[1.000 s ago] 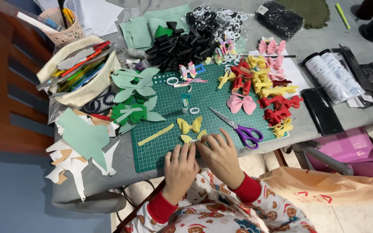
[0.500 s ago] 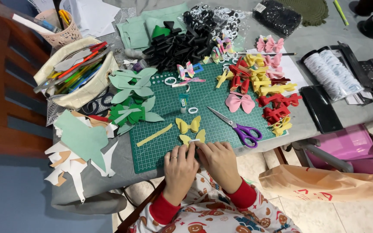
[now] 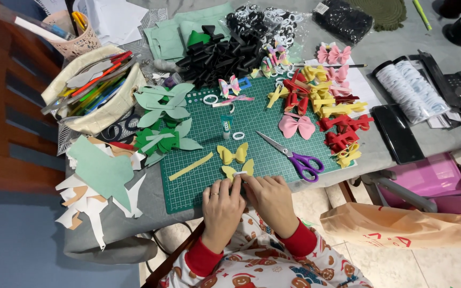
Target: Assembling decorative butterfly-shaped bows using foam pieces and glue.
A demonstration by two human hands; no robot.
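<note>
My left hand [image 3: 221, 209] and my right hand [image 3: 269, 200] meet at the near edge of a green cutting mat [image 3: 252, 117]. Together their fingertips pinch a small yellow foam bow [image 3: 239, 171] with a white band at its middle. A second yellow bow [image 3: 232, 154] lies just beyond it on the mat. Purple-handled scissors [image 3: 293, 156] lie to the right of my right hand. A yellow strip [image 3: 190, 166] lies to the left of the bows.
A glue stick [image 3: 226, 127] and small white rings lie mid-mat. Red, yellow and pink bows [image 3: 326, 106] pile at the right, black pieces [image 3: 217, 56] at the back, green bows [image 3: 164, 120] at the left. A pencil case [image 3: 94, 88] and paper cut-outs [image 3: 100, 178] sit further left.
Both hands have stayed at the mat's near edge, with the fingers working on the yellow bow. The view has shifted slightly.
</note>
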